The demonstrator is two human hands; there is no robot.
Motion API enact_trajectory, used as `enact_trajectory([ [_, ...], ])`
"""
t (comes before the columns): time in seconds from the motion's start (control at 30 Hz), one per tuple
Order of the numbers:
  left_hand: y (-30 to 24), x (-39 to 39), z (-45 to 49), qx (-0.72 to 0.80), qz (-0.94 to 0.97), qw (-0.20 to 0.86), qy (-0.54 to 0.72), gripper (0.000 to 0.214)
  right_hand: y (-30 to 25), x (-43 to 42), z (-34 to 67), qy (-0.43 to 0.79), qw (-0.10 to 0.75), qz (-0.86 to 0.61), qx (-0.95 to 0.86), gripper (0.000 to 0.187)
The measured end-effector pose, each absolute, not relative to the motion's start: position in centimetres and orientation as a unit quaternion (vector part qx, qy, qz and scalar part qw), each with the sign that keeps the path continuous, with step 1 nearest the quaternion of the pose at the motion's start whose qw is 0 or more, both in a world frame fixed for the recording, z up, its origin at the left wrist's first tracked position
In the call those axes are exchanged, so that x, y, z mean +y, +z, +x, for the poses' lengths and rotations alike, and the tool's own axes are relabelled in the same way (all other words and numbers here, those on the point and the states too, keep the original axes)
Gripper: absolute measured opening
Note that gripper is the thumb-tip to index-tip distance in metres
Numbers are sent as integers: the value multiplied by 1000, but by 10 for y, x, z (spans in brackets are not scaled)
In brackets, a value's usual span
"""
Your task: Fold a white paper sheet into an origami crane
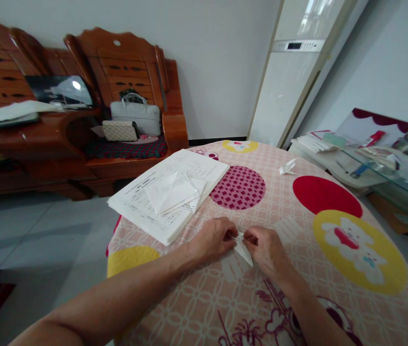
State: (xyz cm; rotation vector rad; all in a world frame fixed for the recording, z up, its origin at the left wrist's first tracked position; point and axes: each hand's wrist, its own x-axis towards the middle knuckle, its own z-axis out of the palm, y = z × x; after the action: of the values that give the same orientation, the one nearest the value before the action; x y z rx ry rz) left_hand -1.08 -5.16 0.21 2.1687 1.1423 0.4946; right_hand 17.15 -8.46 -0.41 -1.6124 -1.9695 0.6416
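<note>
The folded white paper [244, 249] lies on the desk [297, 288] between both hands, its long axis slanting from far left to near right; the left hand [214, 240] pinches its far end; the right hand [266, 251] pinches its other edge, equally near; a stack of sheets [142, 211] lies beyond the left hand.

Noting matt white paper for folded piece [244, 249] and sheet stack [142, 211]. Recording soft matt cloth on table cover [279, 298]. Logging glossy, smooth varnished wood on bench [124, 53].
</note>
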Motion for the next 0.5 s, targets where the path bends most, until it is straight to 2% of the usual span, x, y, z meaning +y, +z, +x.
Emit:
enact_trajectory([
  [0.17,3,-51,-12,427,823,335,168,21,-5,-90,173,318,261,-601,-686,11],
  [0.33,8,-51,-10,443,812,351,145,13,-1,-91,175,382,261,-589,-663,9],
  [0.5,9,-51,-9,449,813,345,139,15,0,-93,179,417,225,-562,-678,15],
])
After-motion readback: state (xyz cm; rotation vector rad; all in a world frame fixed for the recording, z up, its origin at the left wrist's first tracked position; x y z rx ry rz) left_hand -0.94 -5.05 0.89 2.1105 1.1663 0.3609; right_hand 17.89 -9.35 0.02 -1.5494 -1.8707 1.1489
